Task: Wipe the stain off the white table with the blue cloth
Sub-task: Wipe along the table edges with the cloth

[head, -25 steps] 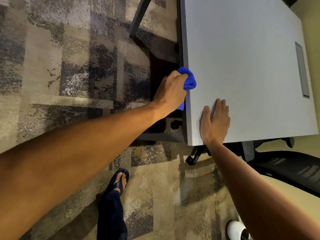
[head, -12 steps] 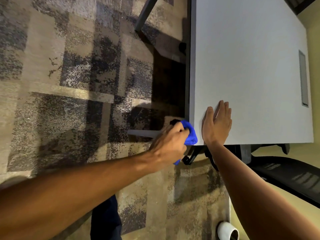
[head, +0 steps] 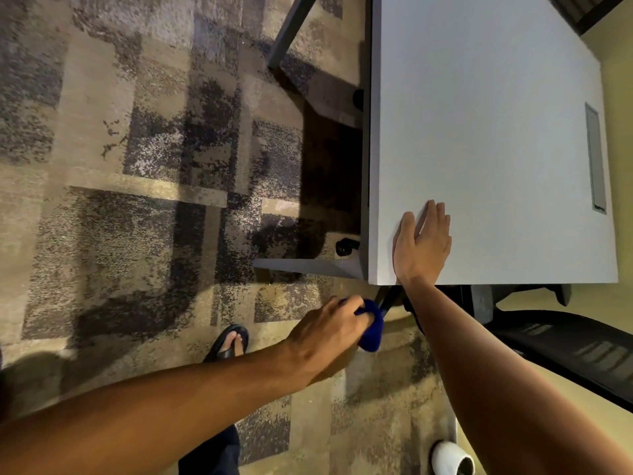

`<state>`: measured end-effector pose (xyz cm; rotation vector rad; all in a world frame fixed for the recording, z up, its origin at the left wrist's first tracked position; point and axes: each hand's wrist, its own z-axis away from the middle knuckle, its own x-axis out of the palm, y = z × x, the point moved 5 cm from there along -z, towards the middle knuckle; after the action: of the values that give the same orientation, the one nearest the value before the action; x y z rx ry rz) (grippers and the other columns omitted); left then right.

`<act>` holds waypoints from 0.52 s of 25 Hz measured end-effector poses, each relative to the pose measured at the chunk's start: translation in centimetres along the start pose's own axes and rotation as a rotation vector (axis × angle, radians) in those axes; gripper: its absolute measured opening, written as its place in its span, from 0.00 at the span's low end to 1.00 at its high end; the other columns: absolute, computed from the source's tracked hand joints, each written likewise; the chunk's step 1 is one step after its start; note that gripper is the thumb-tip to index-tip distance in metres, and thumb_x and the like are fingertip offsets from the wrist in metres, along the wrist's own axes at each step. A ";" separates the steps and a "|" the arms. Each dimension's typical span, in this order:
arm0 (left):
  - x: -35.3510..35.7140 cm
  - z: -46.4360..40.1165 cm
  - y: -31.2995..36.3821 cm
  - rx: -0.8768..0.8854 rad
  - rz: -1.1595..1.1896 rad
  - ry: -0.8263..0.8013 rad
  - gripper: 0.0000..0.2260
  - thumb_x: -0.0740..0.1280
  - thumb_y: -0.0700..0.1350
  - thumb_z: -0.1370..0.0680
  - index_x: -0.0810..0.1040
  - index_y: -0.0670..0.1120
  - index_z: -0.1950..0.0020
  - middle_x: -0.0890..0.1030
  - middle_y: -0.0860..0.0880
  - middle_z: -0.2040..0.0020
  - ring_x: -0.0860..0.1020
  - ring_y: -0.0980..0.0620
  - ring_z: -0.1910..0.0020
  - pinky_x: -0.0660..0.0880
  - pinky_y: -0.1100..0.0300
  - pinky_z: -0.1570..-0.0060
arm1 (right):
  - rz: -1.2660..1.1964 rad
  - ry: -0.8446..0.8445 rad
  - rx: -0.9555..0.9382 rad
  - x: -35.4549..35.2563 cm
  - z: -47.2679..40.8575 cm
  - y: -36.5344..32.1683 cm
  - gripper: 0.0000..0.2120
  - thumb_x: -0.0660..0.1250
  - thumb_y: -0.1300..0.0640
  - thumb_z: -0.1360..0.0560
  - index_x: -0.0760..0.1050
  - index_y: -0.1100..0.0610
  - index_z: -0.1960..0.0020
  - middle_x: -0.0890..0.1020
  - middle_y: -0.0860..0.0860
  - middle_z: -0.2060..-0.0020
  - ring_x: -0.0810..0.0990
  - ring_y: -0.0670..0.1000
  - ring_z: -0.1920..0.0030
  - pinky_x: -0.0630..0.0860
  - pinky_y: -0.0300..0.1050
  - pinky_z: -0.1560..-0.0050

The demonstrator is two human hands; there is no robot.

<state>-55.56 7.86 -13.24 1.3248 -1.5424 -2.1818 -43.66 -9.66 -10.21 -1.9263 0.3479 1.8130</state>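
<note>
head view: left hand (head: 329, 332) fingers curled tight around the blue cloth (head: 371, 329), off the white table (head: 479, 132), at 7 o'clock from its near corner; right hand (head: 421, 246) flat, fingers spread loosely on that corner

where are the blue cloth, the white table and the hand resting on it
blue cloth (head: 371, 329), head view, on the bunched part showing past the left hand's fingers
white table (head: 479, 138), head view, on bare top surface
right hand (head: 423, 246), head view, on the back of the hand
</note>
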 end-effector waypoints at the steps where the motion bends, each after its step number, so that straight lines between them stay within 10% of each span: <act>1: -0.3 0.7 -0.1 -0.005 0.026 0.020 0.15 0.63 0.40 0.20 0.71 0.47 0.33 0.70 0.48 0.36 0.75 0.44 0.40 0.77 0.47 0.47 | -0.005 -0.001 -0.004 -0.1 0.1 -0.1 0.31 0.50 0.42 0.16 0.57 0.53 0.17 0.57 0.50 0.17 0.51 0.53 0.16 0.48 0.57 0.17; 13: -10.1 6.9 -2.7 -0.329 0.331 0.331 0.23 0.64 0.42 0.29 0.77 0.46 0.34 0.79 0.49 0.40 0.78 0.49 0.42 0.74 0.54 0.42 | 0.110 -0.149 -0.009 -0.7 0.2 -1.1 0.31 0.45 0.43 0.15 0.51 0.56 0.16 0.53 0.55 0.16 0.51 0.59 0.17 0.51 0.62 0.19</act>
<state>-53.64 19.61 -9.28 1.1565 -1.1271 -1.8066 -43.32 -8.68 -9.34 -1.7962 0.4028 2.0178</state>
